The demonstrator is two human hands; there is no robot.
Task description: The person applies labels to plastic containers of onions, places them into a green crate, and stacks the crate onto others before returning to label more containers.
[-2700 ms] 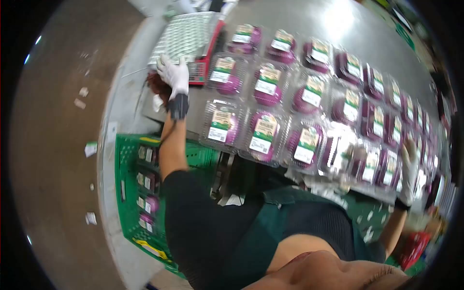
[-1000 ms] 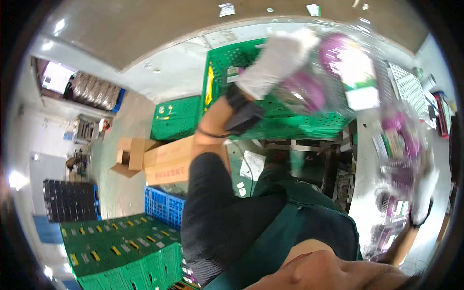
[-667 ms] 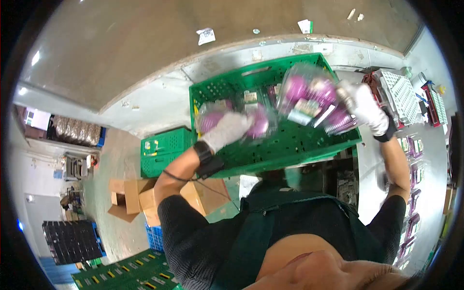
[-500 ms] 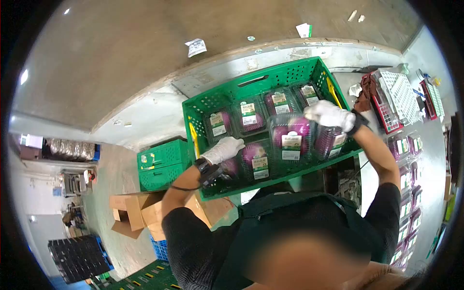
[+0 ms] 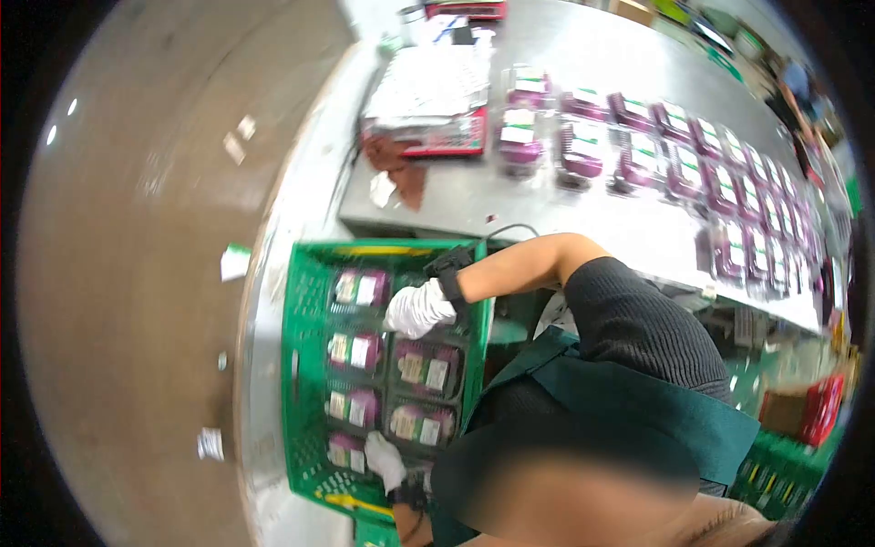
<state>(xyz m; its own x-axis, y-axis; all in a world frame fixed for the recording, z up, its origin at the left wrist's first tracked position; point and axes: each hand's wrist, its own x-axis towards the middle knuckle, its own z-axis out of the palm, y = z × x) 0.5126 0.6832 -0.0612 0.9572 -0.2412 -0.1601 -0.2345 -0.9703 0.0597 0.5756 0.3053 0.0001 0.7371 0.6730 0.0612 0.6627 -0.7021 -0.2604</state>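
A green plastic crate (image 5: 293,310) holds two rows of clear clamshell packs of purple produce with white and green labels, such as this pack (image 5: 427,369). My right hand (image 5: 421,308), in a white glove, is over the crate's upper end in this view, at the end of the nearer row. Its fingers are blurred and partly hidden against the packs. My left hand (image 5: 386,460), also gloved, reaches in at the lower end with its fingers stretched out between the packs. A labelled pack (image 5: 346,452) lies beside its fingertips.
On the metal table (image 5: 592,27) stand several rows of similar packs (image 5: 581,150). A red keypad device (image 5: 456,137) and white sheets (image 5: 428,77) lie near its corner. Paper scraps (image 5: 235,263) lie on the brown surface. Another person (image 5: 795,91) is at the far right.
The view has swung right, bringing more of the table into sight. The pack raised by my right hand now sits down in the crate. My left hand remains inside the crate.
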